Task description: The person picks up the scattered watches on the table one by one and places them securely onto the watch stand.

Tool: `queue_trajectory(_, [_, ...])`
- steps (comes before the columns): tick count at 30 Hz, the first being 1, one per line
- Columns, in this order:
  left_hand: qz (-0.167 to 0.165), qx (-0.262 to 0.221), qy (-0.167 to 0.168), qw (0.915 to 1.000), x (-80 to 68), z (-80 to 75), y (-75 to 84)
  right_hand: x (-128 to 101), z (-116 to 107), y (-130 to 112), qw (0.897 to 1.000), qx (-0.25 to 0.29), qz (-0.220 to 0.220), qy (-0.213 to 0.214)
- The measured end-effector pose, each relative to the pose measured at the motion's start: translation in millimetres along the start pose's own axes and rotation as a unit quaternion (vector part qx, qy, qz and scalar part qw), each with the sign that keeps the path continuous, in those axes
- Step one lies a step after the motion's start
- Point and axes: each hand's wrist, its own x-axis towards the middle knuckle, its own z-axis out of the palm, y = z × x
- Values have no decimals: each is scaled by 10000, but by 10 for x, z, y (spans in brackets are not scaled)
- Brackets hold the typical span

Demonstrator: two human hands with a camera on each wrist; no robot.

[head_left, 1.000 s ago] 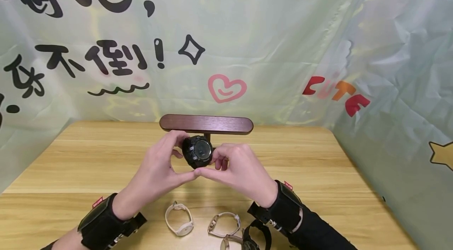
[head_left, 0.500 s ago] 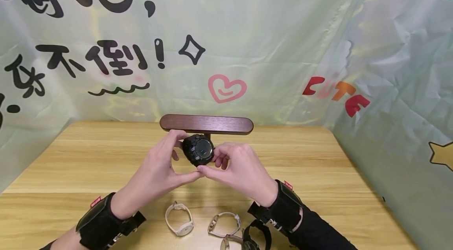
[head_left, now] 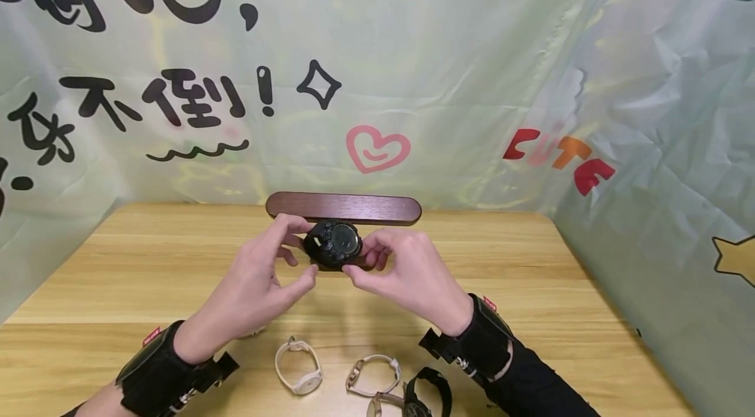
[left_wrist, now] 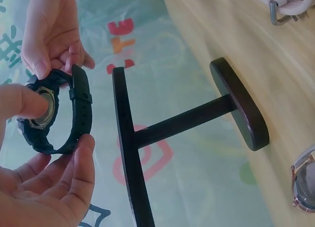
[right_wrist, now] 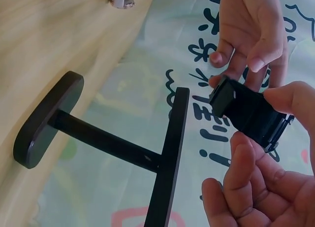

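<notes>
A black sports watch (head_left: 333, 244), its strap looped, is held up in front of a dark wooden T-shaped stand (head_left: 345, 207). My right hand (head_left: 407, 269) pinches the watch's right side between thumb and fingers. At the other side, my left hand (head_left: 259, 282) touches the strap with its fingertips while its thumb stands apart. The left wrist view shows the watch's metal back (left_wrist: 47, 111) behind that thumb, and the strap loop beside the fingers. From the right wrist, the stand's crossbar (right_wrist: 172, 148), post and oval base appear in full shape, with nothing on the bar.
Nearer me on the wooden table (head_left: 147, 273) lie a white watch (head_left: 308, 382), a white-strapped rose-gold watch (head_left: 355, 374), a black-strapped watch (head_left: 445, 387) and a partly cut-off watch (head_left: 377, 404). A patterned cloth (head_left: 460, 63) hangs behind and at the right.
The watch has risen slightly and shifted right, turning a little. My left thumb has come away from the watch and the right thumb, leaving a gap between the thumbs.
</notes>
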Motion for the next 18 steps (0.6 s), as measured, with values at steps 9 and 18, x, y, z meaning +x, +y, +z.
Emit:
queue_trajectory(9, [248,-326,349,9986,21,-16,-2,25,-50,25,10000,90,15,30])
queue_trajectory(18, [246,-601,440,9969,29,-29,-4,39,-41,54,9995,254,189,18])
